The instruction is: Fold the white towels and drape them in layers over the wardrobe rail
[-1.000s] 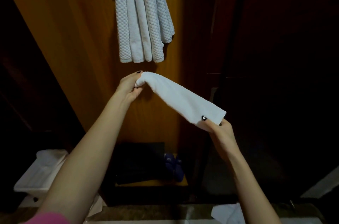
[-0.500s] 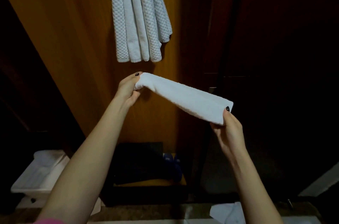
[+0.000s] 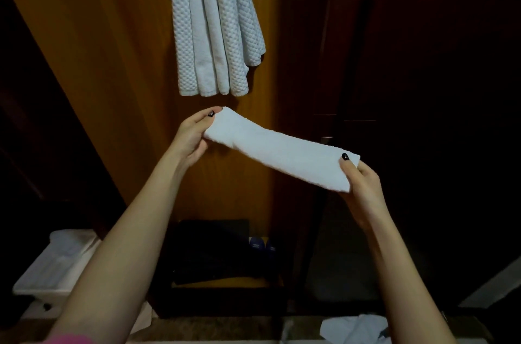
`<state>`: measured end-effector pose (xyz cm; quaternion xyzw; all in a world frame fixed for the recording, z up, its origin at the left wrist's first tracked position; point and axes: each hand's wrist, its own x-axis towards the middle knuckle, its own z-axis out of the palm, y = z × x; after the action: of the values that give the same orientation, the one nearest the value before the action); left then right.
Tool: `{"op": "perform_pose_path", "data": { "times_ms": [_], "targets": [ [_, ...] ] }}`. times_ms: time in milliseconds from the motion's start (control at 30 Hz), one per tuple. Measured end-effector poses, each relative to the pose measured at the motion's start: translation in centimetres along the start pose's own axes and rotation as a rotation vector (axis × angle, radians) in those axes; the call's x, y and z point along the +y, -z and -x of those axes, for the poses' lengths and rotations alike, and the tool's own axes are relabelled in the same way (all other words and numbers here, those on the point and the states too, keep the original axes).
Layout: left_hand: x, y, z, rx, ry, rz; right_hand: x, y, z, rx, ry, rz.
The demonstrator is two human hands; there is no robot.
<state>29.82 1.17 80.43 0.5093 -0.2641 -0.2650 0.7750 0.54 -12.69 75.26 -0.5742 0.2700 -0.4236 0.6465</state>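
Thumb and fingers of the left hand pinch one short end of the folded white towel, just below the hems of the hanging towels. The right hand grips the other short end, thumb pressed on the upper face and fingers curled beneath, lower and further right of the hanging towels. Between the two grips the towel is drawn out in the air as a narrow flat band. It is apart from the hanging towels and touches nothing but the hands.

Its long axis runs from the higher end under the hanging towels down and rightward to the right hand. Its broad face is turned up toward the camera.

The step in hand looks to be bringing this band up to be draped. To do it well, both pinches should hold even tension so the folded layers do not slide apart. The ends should come level, and the middle of the band should meet the rail so the two halves fall to equal length, matching the hanging towels' hems. The rail itself is out of view above the hanging towels, so the lift has to clear their lower edges without brushing them askew.
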Motion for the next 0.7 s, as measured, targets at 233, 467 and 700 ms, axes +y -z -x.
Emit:
{"op": "perform_pose_path", "data": {
  "times_ms": [233,467,700],
  "targets": [
    [2.2,0.8,-1.0,-0.007,-0.030,-0.061,-2.2,-1.3,-2.8,-0.002,0.111,0.190],
    [7.6,2.4,-4.2,0.088,-0.171,-0.025,-8.0,-6.1,-7.4,-0.089,0.311,0.253],
    [13.3,4.3,-8.8,0.145,-0.342,-0.012,-13.6,-11.7,-14.3,-0.204,0.345,0.268]
  ]
}}
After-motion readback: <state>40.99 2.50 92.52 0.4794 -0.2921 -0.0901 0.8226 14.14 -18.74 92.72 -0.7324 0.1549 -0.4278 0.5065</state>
